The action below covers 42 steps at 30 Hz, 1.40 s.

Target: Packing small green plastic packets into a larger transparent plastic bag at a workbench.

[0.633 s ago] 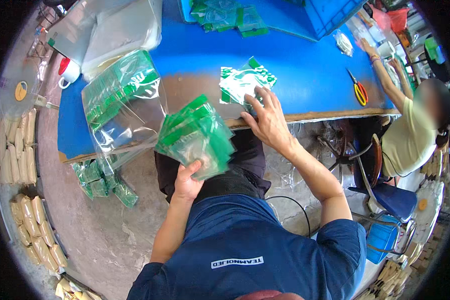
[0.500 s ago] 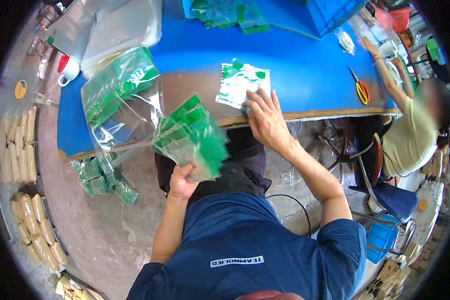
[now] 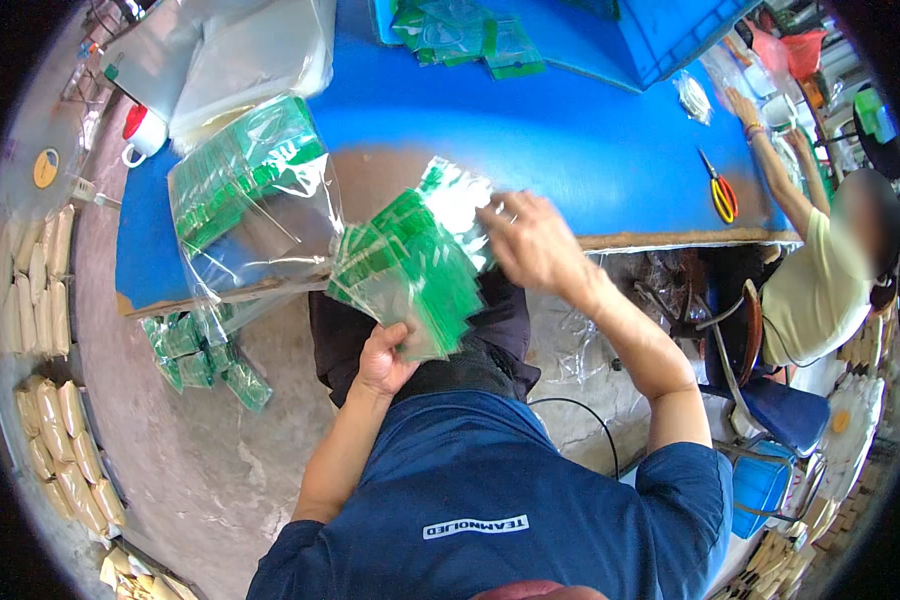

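A clear bag of green packets (image 3: 258,203) lies on the blue table (image 3: 590,150) at ten o'clock from the fanned packets (image 3: 417,272), whose lower end the left hand (image 3: 385,364) clamps between thumb and fingers just past six o'clock. At one o'clock a glossy packet (image 3: 459,200) meets them; at half past two the curled right hand (image 3: 538,243) is at its edge, its grip too blurred to tell, with scissors (image 3: 722,196) farther out.
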{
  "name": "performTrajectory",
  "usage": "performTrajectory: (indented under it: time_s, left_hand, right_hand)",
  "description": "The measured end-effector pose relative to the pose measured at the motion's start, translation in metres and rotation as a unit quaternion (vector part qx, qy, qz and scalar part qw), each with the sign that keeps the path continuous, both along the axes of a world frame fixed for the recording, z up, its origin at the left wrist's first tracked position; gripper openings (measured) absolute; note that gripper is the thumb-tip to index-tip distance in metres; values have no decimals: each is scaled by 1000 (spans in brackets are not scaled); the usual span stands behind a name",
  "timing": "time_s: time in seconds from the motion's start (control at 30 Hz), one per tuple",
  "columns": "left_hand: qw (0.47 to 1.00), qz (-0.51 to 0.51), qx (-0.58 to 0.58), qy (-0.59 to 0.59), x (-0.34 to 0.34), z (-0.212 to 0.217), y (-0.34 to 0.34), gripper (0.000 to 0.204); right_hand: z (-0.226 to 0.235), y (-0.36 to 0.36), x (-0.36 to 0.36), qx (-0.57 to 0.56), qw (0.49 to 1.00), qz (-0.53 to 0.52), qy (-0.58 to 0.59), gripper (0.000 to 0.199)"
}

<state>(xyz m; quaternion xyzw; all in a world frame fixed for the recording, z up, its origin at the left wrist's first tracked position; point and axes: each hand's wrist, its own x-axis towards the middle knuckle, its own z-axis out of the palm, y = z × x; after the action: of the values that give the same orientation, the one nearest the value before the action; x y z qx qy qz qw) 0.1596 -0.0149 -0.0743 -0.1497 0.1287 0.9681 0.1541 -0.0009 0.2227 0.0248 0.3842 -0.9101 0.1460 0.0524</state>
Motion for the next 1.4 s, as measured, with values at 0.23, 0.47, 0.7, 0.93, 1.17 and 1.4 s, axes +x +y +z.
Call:
performTrajectory:
  time_s: [0.23, 0.47, 0.7, 0.93, 1.17, 1.4]
  left_hand:
    - [997, 34, -73, -15, -5, 18, -7, 55]
    - [999, -46, -19, -21, 28, -19, -7, 61]
    - [1000, -3, -8, 15, 38, -11, -20, 65]
    - [997, -50, -22, 52, 2, 3, -36, 66]
    - [998, 36, -37, 21, 0, 18, -10, 64]
    - [998, 45, -53, -8, 9, 14, -7, 59]
  right_hand:
    - [12, -57, -140, -293, 949, -48, -108, 36]
    - [-15, -58, -316, -21, 969, -233, 82, 79]
    - [-53, -39, -238, -3, 971, -225, 84, 81]
    - [-21, -8, -129, 3, 966, -219, 139, 64]
    - [8, -17, 17, -25, 996, 57, -60, 43]
    - [-4, -16, -66, -130, 986, -100, 17, 45]
